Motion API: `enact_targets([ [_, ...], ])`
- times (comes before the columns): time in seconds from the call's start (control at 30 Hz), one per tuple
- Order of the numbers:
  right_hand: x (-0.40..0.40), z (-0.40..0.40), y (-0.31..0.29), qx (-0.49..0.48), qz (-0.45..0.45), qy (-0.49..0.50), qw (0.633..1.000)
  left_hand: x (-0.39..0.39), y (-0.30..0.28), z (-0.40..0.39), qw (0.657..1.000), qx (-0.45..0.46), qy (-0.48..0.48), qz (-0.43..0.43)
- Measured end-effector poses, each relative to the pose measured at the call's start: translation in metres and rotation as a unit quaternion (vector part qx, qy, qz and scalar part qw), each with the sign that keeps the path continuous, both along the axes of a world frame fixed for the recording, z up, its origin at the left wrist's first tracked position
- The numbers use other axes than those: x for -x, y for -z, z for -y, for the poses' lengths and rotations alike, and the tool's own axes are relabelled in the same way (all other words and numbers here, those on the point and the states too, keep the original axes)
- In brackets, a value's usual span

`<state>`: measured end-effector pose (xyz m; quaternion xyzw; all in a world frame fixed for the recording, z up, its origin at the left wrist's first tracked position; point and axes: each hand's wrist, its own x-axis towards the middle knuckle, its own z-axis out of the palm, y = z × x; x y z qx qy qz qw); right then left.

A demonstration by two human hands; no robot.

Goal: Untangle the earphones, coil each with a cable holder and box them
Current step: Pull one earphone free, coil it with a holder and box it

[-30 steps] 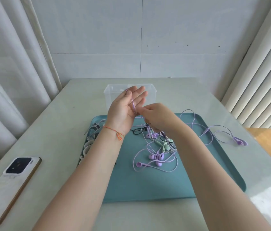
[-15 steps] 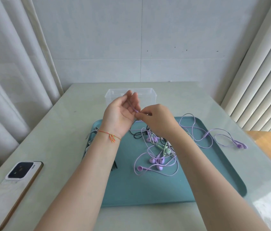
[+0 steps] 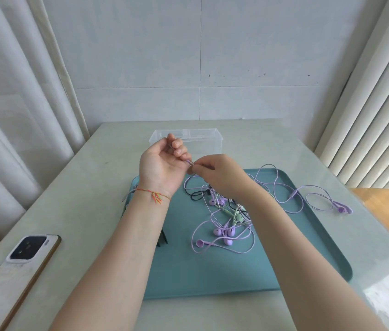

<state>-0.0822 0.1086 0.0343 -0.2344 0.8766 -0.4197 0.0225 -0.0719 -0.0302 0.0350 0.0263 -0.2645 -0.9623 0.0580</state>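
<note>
A tangle of purple, green and black earphones [image 3: 227, 223] lies on the teal tray [image 3: 212, 278]. My left hand [image 3: 162, 166] is raised palm up above the tray's far left, its fingers curled round a purple cable [image 3: 189, 161]. My right hand [image 3: 215, 174] pinches the same cable just right of the left fingers. One purple earphone strand [image 3: 317, 199] trails over the tray's right rim onto the table. A clear plastic box [image 3: 203, 142] stands behind the hands. Grey and black cable holders [image 3: 126, 199] lie at the tray's left edge, mostly hidden by my left arm.
A phone [image 3: 21, 266] lies face down at the table's front left. Curtains hang on the left, blinds on the right. A wooden chair seat [image 3: 384, 211] shows beyond the table's right edge.
My left fingers have curled in from nearly straight to closed round the purple cable. Both hands stay together above the tray's far side; the right keeps its pinch.
</note>
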Motion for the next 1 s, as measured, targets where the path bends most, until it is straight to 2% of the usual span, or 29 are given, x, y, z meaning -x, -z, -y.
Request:
enact_targets([
  [0.2, -0.001, 0.002, 0.004, -0.004, -0.011, 0.028, 1.0, -0.001, -0.001, -0.003, 0.999, 0.026, -0.034, 0.007],
  [0.47, -0.004, 0.006, 0.004, -0.003, 0.045, 0.083, 0.996, -0.007, -0.001, -0.021, 0.978, 0.195, -0.042, -0.06],
  [0.77, -0.005, 0.006, 0.002, -0.036, 0.018, 0.078, 0.996, -0.006, 0.01, -0.03, 0.91, 0.403, -0.045, -0.086],
  [0.9, -0.007, 0.006, -0.005, -0.089, -0.025, 0.03, 0.995, 0.001, 0.023, -0.026, 0.845, 0.521, -0.097, -0.068],
  [1.0, -0.007, -0.003, -0.012, -0.069, -0.017, 0.01, 0.997, 0.003, 0.029, -0.021, 0.811, 0.573, -0.107, -0.048],
])
